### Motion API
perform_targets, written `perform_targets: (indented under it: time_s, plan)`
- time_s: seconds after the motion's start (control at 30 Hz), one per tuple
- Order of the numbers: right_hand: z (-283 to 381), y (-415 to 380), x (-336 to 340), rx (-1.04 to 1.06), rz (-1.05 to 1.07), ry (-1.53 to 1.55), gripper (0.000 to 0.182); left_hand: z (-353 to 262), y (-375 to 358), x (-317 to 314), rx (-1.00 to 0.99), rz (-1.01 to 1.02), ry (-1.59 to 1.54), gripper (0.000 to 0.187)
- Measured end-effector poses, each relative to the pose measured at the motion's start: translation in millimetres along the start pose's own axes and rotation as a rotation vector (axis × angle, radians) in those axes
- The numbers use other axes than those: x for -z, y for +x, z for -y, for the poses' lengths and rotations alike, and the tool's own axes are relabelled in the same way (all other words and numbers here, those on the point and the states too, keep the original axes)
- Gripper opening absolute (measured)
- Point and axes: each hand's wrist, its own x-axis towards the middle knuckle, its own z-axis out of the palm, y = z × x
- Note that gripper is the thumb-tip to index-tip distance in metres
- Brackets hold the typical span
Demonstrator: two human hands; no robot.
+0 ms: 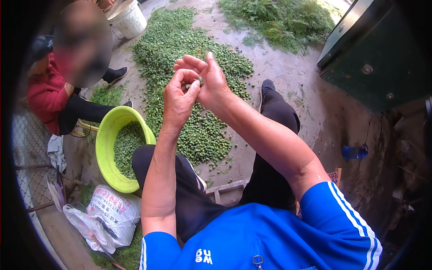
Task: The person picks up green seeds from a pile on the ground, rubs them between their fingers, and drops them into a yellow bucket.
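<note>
My left hand point(179, 98) is closed in a pinch, thumb and fingertips together, on a small green cone point(200, 81). Right beside it, touching or nearly so, my right hand point(212, 81) is open, its palm slightly cupped and its fingers stretched out. Whether anything lies in that palm is partly hidden by the left fingers. Below both hands a wide pile of small green cones point(198, 139) spreads over the floor. By my left knee a yellow-green bucket point(104, 155) leans tilted, partly filled with the same cones.
A person in a red top point(44, 92) sits at the left, near a white bucket point(130, 20). Green leafy branches point(288, 22) lie at the back. A dark metal cabinet point(373, 58) stands right, a blue plastic bottle point(354, 152) below it. White printed sacks point(112, 211) lie lower left.
</note>
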Motion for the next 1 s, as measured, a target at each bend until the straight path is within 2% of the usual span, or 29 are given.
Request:
perform_targets:
  time_s: [0.13, 0.3, 0.57, 0.63, 0.67, 0.73, 0.77, 0.83, 0.93, 1.0]
  plan:
    - [1.9, 0.8, 1.6, 0.025, 0.027, -0.022, 0.067, -0.8, -1.4, -1.6, 0.025, 0.002, -0.053, 0.010]
    - [2.1, 1.4, 6.8, 0.009, 0.037, -0.062, 0.068, -2.4, -1.6, -6.1, 0.039, -0.014, 0.086, 0.011]
    - [0.2, 2.2, 10.9, 0.021, 0.008, -0.058, 0.067, 4.4, 1.0, -11.2, 0.023, -0.047, 0.123, 0.013]
    - [0.5, 2.8, 10.0, 0.036, 0.001, -0.012, 0.067, 21.3, 3.6, -11.1, -0.054, -0.062, -0.252, 0.014]
    - [0.2, 4.0, 10.9, 0.052, -0.007, 0.035, 0.066, 20.8, 3.3, -7.4, -0.054, -0.062, -0.252, 0.014]
    - [-1.6, 6.0, 12.3, 0.056, -0.012, 0.085, 0.066, 18.0, 2.7, 1.9, 0.255, -0.029, -0.800, 0.015]
    - [-1.5, 6.7, 12.0, 0.062, -0.017, 0.133, 0.066, 17.0, 3.2, 4.5, 0.252, -0.028, -0.799, 0.015]
    - [-1.3, 6.4, 12.0, 0.059, -0.014, 0.178, 0.062, 14.7, 5.5, 9.6, 0.329, -0.036, -1.118, 0.014]
    - [-0.5, 1.9, 8.4, 0.097, -0.026, -0.074, 0.045, 13.7, 8.9, 15.4, 0.380, -0.064, -1.190, 0.018]
    - [-0.1, -0.9, 6.3, 0.144, -0.050, -0.189, 0.041, 14.7, 8.7, 17.7, 0.390, -0.070, -1.215, 0.018]
